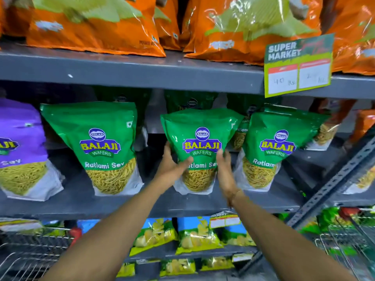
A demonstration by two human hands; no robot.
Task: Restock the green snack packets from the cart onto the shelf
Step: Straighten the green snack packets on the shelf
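A green snack packet (199, 138) labelled Balaji Wafers Ratlami Sev stands upright on the grey middle shelf (81, 201), at its centre. My left hand (171, 165) grips its left edge with the thumb across the front. My right hand (224, 171) lies flat against its right side, fingers straight. A second green packet (97, 142) stands to the left and a third green packet (274, 147) to the right, with more green packets in the shadow behind them.
A purple packet (18, 147) stands at the far left of the same shelf. Orange bags (91, 23) fill the shelf above, where a price sign (298, 65) hangs. Wire cart baskets show at lower left (30, 254) and lower right (345, 240). Chip bags (196, 236) sit below.
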